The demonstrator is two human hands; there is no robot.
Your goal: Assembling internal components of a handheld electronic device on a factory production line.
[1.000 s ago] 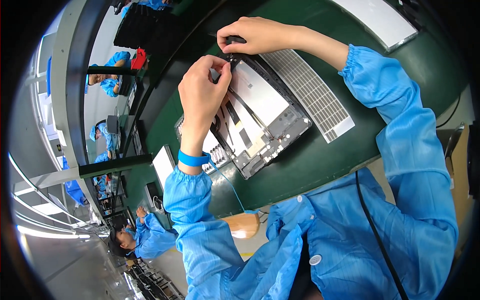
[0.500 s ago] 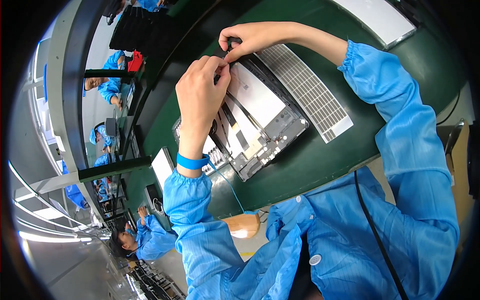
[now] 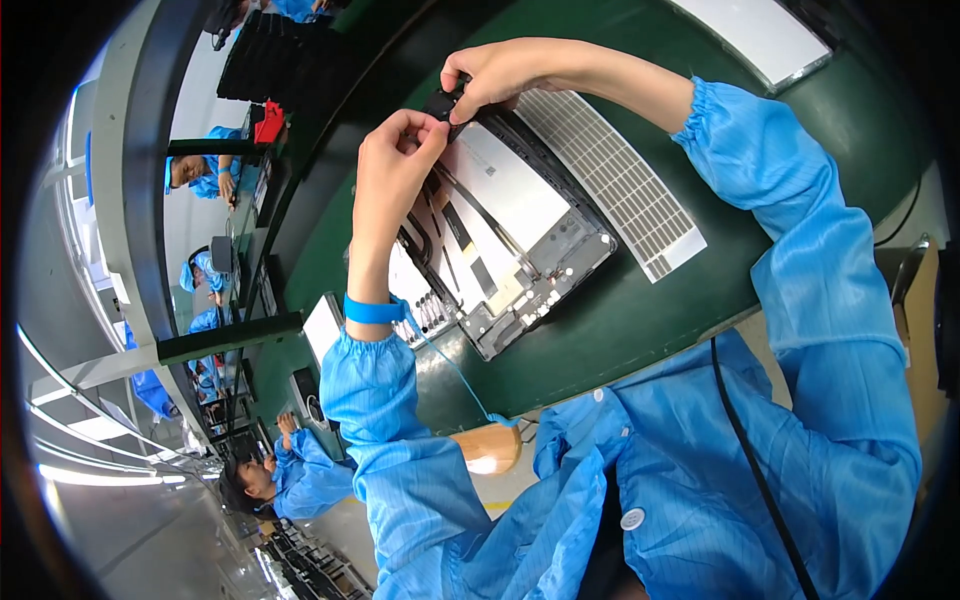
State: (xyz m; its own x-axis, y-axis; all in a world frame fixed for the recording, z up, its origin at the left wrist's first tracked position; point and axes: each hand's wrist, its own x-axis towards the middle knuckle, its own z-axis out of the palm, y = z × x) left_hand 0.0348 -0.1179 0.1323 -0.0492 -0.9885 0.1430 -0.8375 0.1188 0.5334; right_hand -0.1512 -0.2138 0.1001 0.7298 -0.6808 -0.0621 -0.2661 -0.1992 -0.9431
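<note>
An opened flat electronic device (image 3: 515, 195) lies slanted on the green bench, its white inner panel, black cables and dark lower board exposed. At its far end, my right hand (image 3: 500, 78) curls its fingers and thumb around a small black part (image 3: 440, 103). My left hand (image 3: 395, 170) reaches beside it, thumb and forefinger pinched together at the same corner. What lies between those fingertips is too small to make out. A blue wrist strap (image 3: 374, 310) with a coiled cord circles my left wrist.
A sheet of pale labels (image 3: 610, 180) lies along the device's right side. Several small dark-tipped pieces (image 3: 432, 312) sit on white at its left. A white-topped panel (image 3: 765, 40) rests at the far right. Other people in blue (image 3: 300, 475) work at left, beyond a metal frame (image 3: 150, 200).
My left hand has drawn slightly back and turned, its wrist shifting left, so more of the device's cables and the black part show. My right hand has barely moved.
</note>
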